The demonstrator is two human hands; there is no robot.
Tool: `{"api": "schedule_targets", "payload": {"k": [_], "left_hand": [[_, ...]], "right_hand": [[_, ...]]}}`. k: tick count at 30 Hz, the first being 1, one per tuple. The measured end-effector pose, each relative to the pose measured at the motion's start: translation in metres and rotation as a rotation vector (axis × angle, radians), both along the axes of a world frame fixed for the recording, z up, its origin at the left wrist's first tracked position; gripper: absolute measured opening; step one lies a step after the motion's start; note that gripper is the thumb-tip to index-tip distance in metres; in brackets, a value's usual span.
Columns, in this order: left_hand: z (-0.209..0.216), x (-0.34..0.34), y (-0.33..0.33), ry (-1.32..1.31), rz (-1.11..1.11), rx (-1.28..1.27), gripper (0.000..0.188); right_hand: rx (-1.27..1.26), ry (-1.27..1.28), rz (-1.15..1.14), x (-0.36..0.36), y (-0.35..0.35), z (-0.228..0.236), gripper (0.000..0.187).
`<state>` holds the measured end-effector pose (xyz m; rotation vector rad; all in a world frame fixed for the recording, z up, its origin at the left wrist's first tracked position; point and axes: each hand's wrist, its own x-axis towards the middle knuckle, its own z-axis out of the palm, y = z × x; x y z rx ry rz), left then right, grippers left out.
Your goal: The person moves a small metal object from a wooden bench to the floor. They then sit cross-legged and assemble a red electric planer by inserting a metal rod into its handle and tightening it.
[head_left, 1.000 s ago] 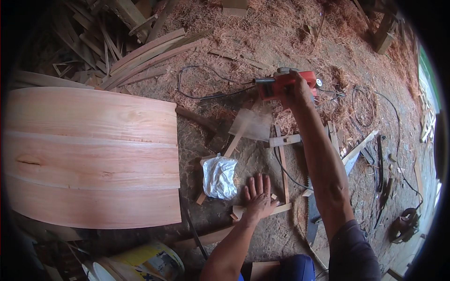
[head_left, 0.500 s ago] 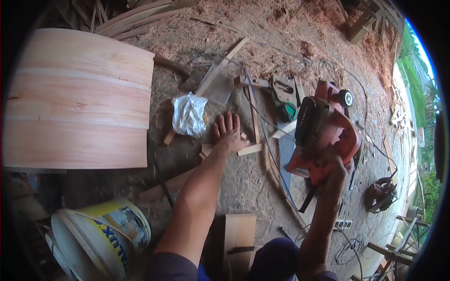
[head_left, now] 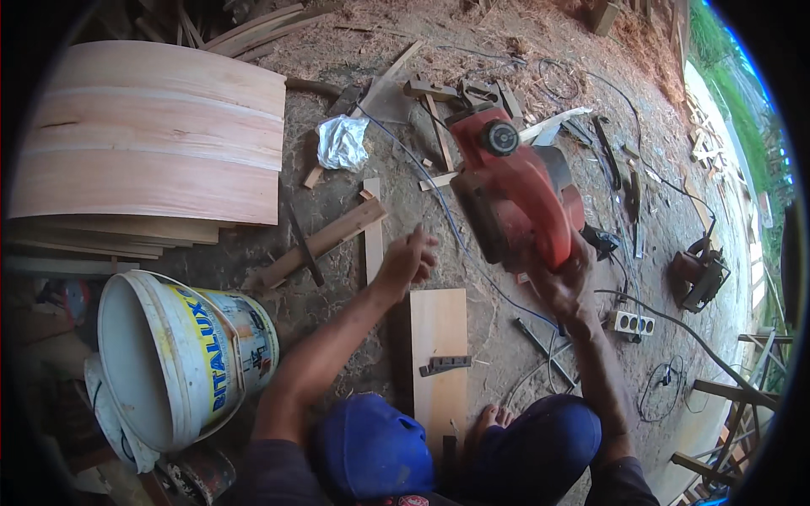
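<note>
A red electric hand planer (head_left: 527, 190) is held up off the ground, with my right hand (head_left: 561, 274) wrapped round its rear handle. A round dark knob shows at its front end. My left hand (head_left: 408, 263) is in the air with loosely bent fingers apart, and I see nothing in it. Nearest to that hand are a wooden batten (head_left: 333, 240) and a light wood board (head_left: 439, 325) lying between my knees. A small dark metal piece (head_left: 445, 364) rests across the board.
Wide planks (head_left: 152, 135) are stacked at the left, above a white bucket (head_left: 139, 363) on its side. Crumpled foil (head_left: 342, 142) lies ahead. To the right are a power strip (head_left: 631, 324), cords and another power tool (head_left: 700, 271). Shavings (head_left: 472, 42) cover the far ground.
My left hand has lifted off the ground and drawn back toward me. The planer in my right hand has turned and shifted left. My view has tilted, bringing my knees and the board into sight.
</note>
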<state>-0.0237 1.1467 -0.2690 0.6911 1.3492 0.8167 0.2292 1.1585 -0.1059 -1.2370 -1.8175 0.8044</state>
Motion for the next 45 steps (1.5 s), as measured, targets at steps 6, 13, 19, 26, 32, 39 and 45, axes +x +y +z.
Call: {"api": "schedule_targets", "payload": {"k": [6,13,19,26,32,39,45], "left_hand": [[0.060,0.047,-0.071,-1.345,-0.012,-0.087,0.079],[0.100,0.020,-0.083,-1.482,0.170,0.070,0.068],[0.074,-0.011,-0.091,-1.549,0.156,0.095,0.066],[0.065,-0.051,-0.108,-1.194,0.258,0.370,0.066],[0.081,-0.082,-0.131,-0.908,0.301,0.578,0.073],[0.071,-0.085,-0.151,-0.585,0.514,0.481,0.080],[0.065,-0.077,-0.168,-0.285,0.451,0.520,0.090]], "right_hand": [[0.417,-0.249,0.279,-0.018,-0.020,0.000,0.040],[0.709,-0.220,0.506,-0.038,-0.045,-0.004,0.035],[0.706,-0.349,0.484,-0.034,-0.041,-0.034,0.038],[0.334,-0.252,0.238,-0.042,-0.049,-0.100,0.043],[0.226,-0.663,0.492,-0.064,-0.076,-0.177,0.046],[-0.046,-0.720,0.427,-0.048,-0.077,-0.187,0.034],[-0.177,-0.392,0.259,-0.020,-0.098,-0.149,0.038]]}}
